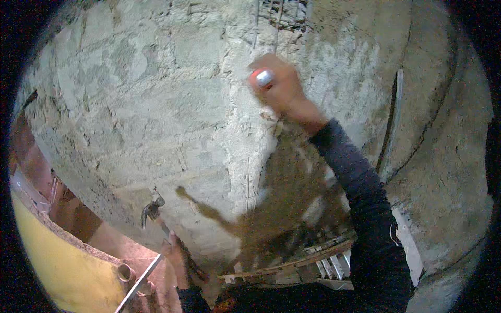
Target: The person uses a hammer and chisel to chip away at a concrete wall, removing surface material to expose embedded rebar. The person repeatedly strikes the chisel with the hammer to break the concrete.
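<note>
My right hand [287, 92], blurred, is raised against the rough wall. It is closed around a red-handled tool [263, 78] whose shiny metal end faces me; the rest of the tool is hidden by the hand. Lower down on the left, my left hand [174, 250] grips the handle of a claw hammer [153, 209]. The hammer's head points up, close to the wall in the picture. Under the right hand runs a pale, roughened vertical strip of mortar or concrete [240, 148] in the block wall [156, 113].
Bare steel bars [280, 23] show in a broken hollow at the top. At right, a narrow strip [391, 117] stands against the wall near a crack or cable. Lower left are a yellow wall [58, 258], a pipe end [125, 272] and a pale bar [139, 283].
</note>
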`<state>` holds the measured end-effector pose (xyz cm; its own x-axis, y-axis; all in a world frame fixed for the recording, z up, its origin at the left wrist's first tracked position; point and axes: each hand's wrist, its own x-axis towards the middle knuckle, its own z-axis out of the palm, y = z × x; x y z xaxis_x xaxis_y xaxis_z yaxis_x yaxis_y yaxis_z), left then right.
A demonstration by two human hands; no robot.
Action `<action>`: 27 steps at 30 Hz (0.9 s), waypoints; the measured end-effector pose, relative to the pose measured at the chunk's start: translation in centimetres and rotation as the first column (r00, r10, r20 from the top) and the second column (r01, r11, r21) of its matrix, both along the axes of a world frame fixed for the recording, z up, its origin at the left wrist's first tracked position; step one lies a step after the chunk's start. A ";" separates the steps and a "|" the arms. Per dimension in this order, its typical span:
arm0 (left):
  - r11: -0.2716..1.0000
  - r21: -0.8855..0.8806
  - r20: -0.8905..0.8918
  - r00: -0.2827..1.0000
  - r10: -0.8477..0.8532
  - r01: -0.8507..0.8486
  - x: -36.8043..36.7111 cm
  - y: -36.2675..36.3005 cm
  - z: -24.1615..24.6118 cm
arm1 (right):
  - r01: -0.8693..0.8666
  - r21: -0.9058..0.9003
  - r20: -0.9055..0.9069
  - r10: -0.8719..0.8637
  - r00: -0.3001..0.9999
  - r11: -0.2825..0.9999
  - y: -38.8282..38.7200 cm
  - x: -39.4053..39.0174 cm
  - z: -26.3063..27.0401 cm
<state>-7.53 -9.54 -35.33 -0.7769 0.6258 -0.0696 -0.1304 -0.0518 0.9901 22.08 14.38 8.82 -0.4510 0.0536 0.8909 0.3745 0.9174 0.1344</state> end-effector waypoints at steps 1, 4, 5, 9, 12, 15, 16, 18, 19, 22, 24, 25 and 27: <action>0.999 -0.030 -0.008 1.000 -0.012 0.011 2.2 -0.3 4.8 | -0.007 0.032 -0.086 0.010 0.996 0.999 0.7 1.4 1.0; 0.998 -0.016 -0.005 0.998 -0.061 0.061 2.9 -1.0 6.0 | 0.019 -0.255 -0.292 -0.096 0.951 0.967 1.3 3.6 3.3; 0.996 0.008 0.000 0.996 -0.086 0.086 2.5 -0.7 4.9 | 0.006 -0.308 -0.331 -0.113 0.937 0.951 1.9 4.1 3.8; 0.998 -0.003 -0.098 0.993 -0.065 0.065 3.3 -0.4 6.2 | -0.077 -0.303 -0.350 -0.036 0.936 0.950 3.6 4.2 4.7; 0.991 0.061 0.206 0.970 -0.132 0.122 3.3 -0.1 5.8 | 0.010 -0.332 -0.422 -0.158 0.893 0.943 1.9 3.1 6.0; 0.993 -0.052 0.076 0.992 -0.105 0.109 3.6 0.0 5.9 | -0.010 -0.239 -0.421 -0.094 0.902 0.971 1.7 2.4 6.3; 0.989 -0.045 0.076 0.988 -0.137 0.141 4.0 -0.1 7.2 | -0.033 -0.182 -0.405 -0.044 0.913 0.983 1.7 2.4 6.5; 0.981 -0.040 0.010 0.982 -0.191 0.191 5.3 -0.5 10.8 | 0.005 -0.101 -0.434 -0.049 0.900 0.995 3.3 1.6 6.6; 0.977 -0.043 -0.057 0.976 -0.211 0.209 5.6 -0.8 11.8 | 0.043 -0.110 -0.396 -0.083 0.915 0.993 3.1 1.4 6.7; 0.984 0.023 -0.090 0.981 -0.173 0.176 6.4 -0.4 12.2 | 0.144 -0.169 -0.273 -0.186 0.944 0.975 3.5 1.4 7.5; 0.967 0.042 -0.072 0.966 -0.247 0.251 7.8 -0.8 17.2 | 0.185 -0.095 -0.242 -0.203 0.949 0.978 4.2 0.7 8.3; 0.953 0.049 -0.106 0.951 -0.291 0.298 7.8 -0.7 18.3 | 0.210 -0.055 -0.230 -0.217 0.949 0.976 4.6 0.7 8.9; 0.936 0.081 -0.245 0.917 -0.313 0.342 8.0 -0.4 20.8 | 0.351 -0.140 -0.101 -0.366 0.925 0.926 4.7 -0.2 9.5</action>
